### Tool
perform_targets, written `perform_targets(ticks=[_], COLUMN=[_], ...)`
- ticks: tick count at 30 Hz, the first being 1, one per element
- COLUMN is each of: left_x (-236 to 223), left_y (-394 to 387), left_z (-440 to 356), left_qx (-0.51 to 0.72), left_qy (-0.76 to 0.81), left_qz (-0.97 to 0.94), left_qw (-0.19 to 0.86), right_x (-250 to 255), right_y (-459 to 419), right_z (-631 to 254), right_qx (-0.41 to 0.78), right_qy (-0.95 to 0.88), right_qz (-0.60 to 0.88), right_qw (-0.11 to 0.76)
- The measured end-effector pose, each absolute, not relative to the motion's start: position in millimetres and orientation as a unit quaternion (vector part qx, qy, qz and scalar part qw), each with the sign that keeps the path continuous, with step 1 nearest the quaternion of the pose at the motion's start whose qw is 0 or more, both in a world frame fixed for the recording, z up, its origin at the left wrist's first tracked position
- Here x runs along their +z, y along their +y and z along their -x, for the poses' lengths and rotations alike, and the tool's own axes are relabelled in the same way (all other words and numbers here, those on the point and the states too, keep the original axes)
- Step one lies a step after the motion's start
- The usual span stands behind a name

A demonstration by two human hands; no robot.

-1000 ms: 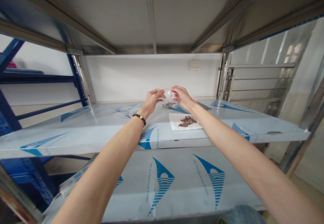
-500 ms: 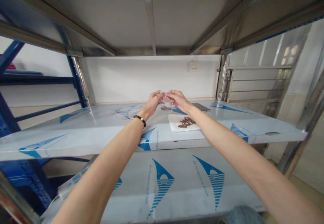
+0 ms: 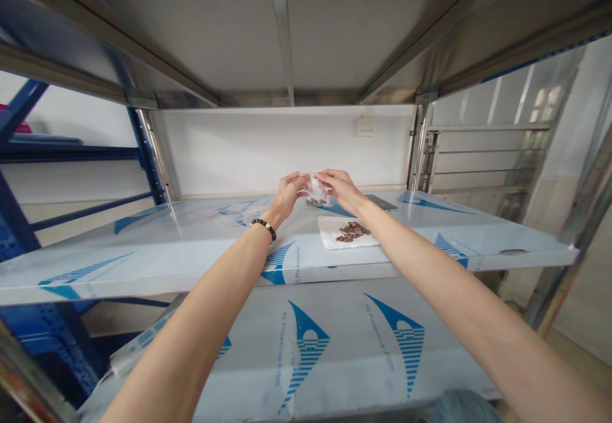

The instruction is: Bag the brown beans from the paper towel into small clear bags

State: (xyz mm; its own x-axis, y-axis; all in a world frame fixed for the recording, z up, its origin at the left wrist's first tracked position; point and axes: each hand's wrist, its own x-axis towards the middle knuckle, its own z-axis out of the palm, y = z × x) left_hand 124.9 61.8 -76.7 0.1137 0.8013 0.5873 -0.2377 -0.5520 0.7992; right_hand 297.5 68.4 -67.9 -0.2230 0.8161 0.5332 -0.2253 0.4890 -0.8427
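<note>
My left hand (image 3: 291,194) and my right hand (image 3: 337,187) pinch the upper edges of a small clear plastic bag (image 3: 315,187) from either side. Several brown capsules (image 3: 315,202) sit in the bottom of the bag, at or just above the shelf surface. To the lower right of my right hand, a white paper sheet (image 3: 329,235) lies on the shelf with a small heap of similar brown capsules (image 3: 352,231). A dark beaded bracelet (image 3: 264,229) circles my left wrist.
The steel shelf (image 3: 143,244), covered in blue-printed protective film, runs under my hands beneath a steel shelf above. A dark flat slab (image 3: 382,202) lies at its back. Behind stands a white wall panel (image 3: 268,148) with a small switch box (image 3: 366,127). Blue rack uprights stand left.
My hands came together over the bag, then parted slightly, and the bag now looks a little more open. The capsules on the paper have not moved.
</note>
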Motion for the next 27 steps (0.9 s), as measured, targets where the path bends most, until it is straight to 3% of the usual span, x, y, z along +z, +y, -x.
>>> perform_targets(ticks=[14, 27], left_x=[-79, -78], left_y=[63, 66], left_z=[-123, -122], left_qx=[0.601, 0.653], left_qy=[0.248, 0.262], left_qz=[-0.670, -0.615], left_qw=[0.359, 0.355], right_x=[-70, -69], right_y=[66, 71], right_z=[-295, -300], right_qx=[0.418, 0.413], right_qy=[-0.670, -0.658], right_qz=[0.255, 0.248], right_qw=[0.559, 0.579])
